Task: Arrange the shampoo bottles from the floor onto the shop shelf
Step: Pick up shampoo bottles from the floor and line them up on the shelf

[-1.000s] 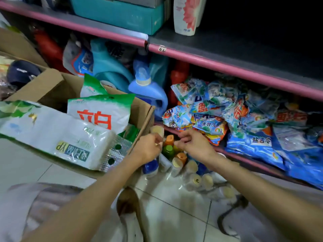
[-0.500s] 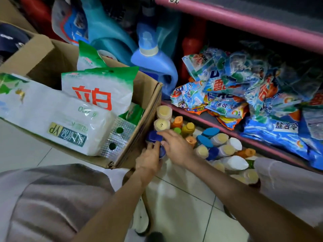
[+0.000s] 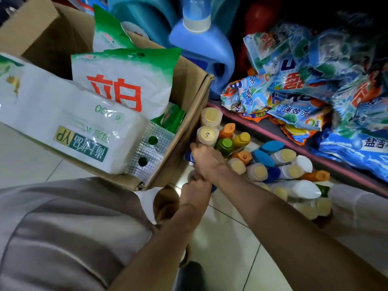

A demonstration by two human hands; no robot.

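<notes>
Several shampoo bottles (image 3: 260, 164) stand and lie on the tiled floor between a cardboard box and the bottom shelf, with cream, orange, green, yellow, blue and white caps. My right hand (image 3: 206, 160) reaches down over a blue-capped bottle (image 3: 188, 156) beside the box, fingers curled round it. My left hand (image 3: 196, 191) is just below, gripping a bottle whose body is mostly hidden; a bit of blue shows at its right. The pink-edged bottom shelf (image 3: 273, 135) runs diagonally on the right.
An open cardboard box (image 3: 184, 122) with detergent powder bags and a tissue pack sits left of the bottles. Blue detergent jugs (image 3: 201, 45) and a heap of detergent sachets (image 3: 304, 80) fill the bottom shelf. My knee in grey cloth (image 3: 63, 238) is at lower left.
The camera has tilted down and come closer. Both hands moved from the cream- and orange-capped bottles down to the blue-capped bottles next to the box corner and closed on them.
</notes>
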